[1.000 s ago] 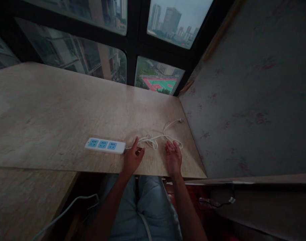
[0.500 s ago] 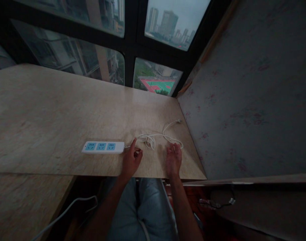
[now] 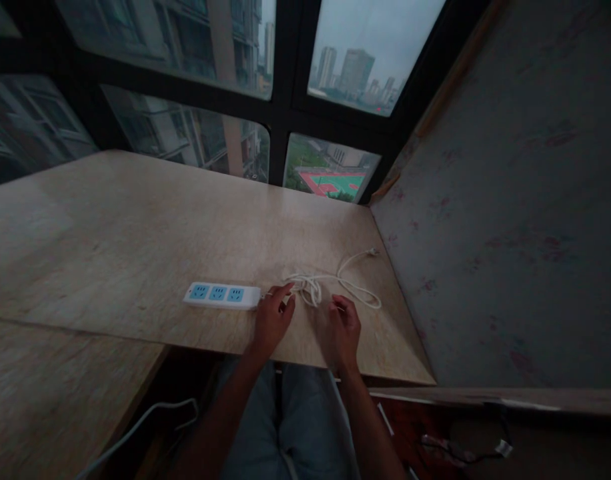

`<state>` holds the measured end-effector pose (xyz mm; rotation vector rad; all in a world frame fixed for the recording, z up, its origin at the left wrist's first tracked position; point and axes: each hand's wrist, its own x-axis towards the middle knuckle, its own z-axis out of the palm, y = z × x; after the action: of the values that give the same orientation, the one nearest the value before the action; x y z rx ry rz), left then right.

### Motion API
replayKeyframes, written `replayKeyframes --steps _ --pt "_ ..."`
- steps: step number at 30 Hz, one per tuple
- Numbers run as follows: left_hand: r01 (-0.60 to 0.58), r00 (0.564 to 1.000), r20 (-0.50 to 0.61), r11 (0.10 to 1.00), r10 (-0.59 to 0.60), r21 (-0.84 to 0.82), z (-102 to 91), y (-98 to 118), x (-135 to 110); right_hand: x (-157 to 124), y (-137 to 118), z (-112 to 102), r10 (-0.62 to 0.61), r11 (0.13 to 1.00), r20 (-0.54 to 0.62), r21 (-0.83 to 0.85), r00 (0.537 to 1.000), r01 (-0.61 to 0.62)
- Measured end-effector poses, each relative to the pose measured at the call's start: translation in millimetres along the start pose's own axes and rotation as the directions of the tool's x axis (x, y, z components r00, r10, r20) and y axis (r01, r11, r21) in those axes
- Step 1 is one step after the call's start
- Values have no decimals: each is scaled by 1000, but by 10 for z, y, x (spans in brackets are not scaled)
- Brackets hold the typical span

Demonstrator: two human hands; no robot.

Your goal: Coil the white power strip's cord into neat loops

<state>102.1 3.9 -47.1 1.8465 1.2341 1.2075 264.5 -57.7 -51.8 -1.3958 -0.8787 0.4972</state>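
Note:
A white power strip (image 3: 223, 297) with blue socket faces lies flat on the stone-look ledge. Its white cord (image 3: 310, 288) is bunched in loose loops to the right of the strip, and the plug (image 3: 373, 253) rests farther off near the wall. My left hand (image 3: 273, 323) is by the strip's right end, over the start of the cord, thumb and forefinger apart and holding nothing I can see. Just right of the loops, my right hand (image 3: 344, 328) has loosely bent fingers with a gap at the thumb; it appears to hold nothing.
A dark-framed window (image 3: 280, 157) borders the ledge (image 3: 185, 220) at the back. On the right rises a patterned wall (image 3: 485, 200). Another white cable (image 3: 140, 417) hangs below the ledge at left, and a dark cord (image 3: 468, 460) lies low on the right.
The view has shifted, so the scene sits lower and farther right. My right hand has moved left toward the loops, its fingers bending; my left hand's fingers lean over the cord.

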Motion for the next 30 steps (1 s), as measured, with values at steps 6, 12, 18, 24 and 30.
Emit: replayKeyframes --steps 6,12,18,24,30 --pt "-120 992 9 926 125 357 64 166 324 161 -448 250 -338 893 176 -251 924 374" --pt "-167 985 34 879 169 448 153 101 472 451 -428 347 -368 740 324 -465 871 486" --pt "-237 966 -1 886 258 399 189 16 521 508 -420 336 -356 692 359 -519 863 502" --pt "-284 953 -8 902 304 325 174 -15 526 568 -448 351 -374 626 395 -561 839 542" --pt "-323 934 -36 883 356 339 148 -75 507 645 -351 341 -383 686 281 -551 880 475"
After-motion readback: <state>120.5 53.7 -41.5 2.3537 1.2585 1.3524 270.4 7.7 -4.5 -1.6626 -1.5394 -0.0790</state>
